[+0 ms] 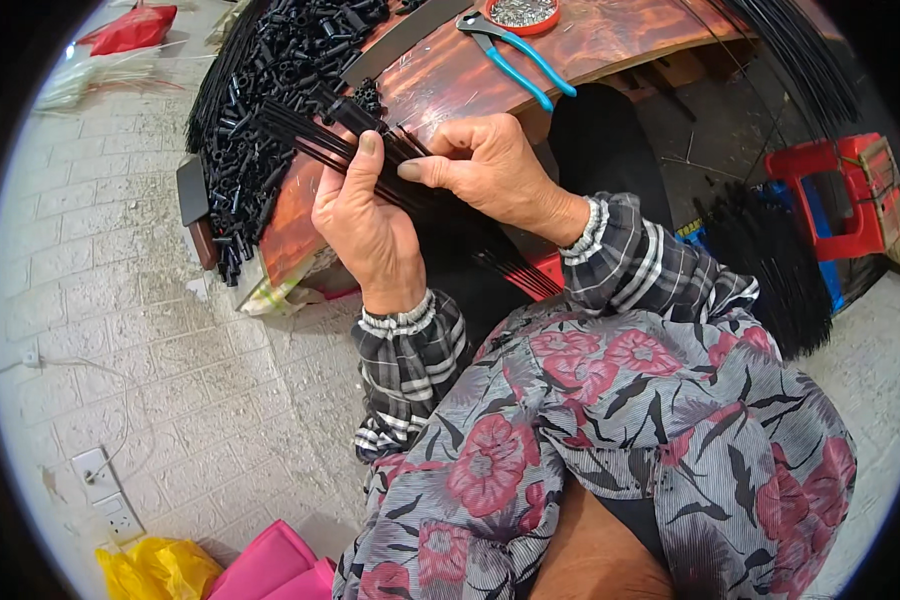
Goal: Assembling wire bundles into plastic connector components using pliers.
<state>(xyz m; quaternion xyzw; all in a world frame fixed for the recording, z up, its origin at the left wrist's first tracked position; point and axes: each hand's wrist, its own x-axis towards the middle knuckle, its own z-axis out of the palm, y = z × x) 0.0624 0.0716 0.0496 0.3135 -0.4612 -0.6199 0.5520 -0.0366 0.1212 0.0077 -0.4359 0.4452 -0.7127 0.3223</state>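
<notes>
My left hand is closed around a bunch of thin black rods, its thumb pressed along them. A thicker black piece sticks out above that thumb, beside the rods. Just right of it, my right hand is pinched, thumb against bent forefinger, at the rods' near side. Whatever lies between its fingertips is too small and dark to name. Both hands are above the near edge of a brown wood-patterned table. Beyond my left hand lies a large heap of short black plastic tubes.
Blue-handled pliers lie by a red dish of small metal pieces. A red plastic stool stands right, near bundled black rods. More rods overhang the table's right end. Yellow bag and white wall are left.
</notes>
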